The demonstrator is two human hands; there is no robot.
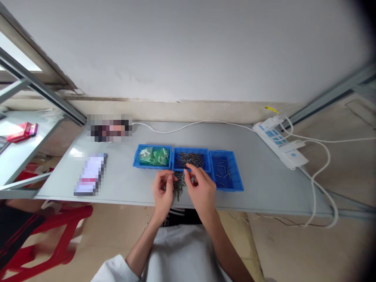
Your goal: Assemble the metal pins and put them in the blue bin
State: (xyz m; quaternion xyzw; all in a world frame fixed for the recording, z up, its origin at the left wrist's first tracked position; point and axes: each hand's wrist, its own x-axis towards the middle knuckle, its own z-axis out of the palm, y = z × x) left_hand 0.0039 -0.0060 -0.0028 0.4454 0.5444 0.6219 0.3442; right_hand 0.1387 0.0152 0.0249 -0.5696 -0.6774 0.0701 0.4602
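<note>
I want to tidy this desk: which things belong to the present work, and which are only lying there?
Apparently in use:
thin metal pieces between left hand and right hand
three blue trays

Seemingly lying about:
phone-like slab
power strip
white cable
pixelated object

White power strip right, red stool left.

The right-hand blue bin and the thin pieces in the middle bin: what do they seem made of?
Right-hand blue bin: probably moulded plastic, slightly glossy, given its even colour and rim.
Thin pieces: likely metal, grey to brassy, given their glints; exact metal unclear.
</note>
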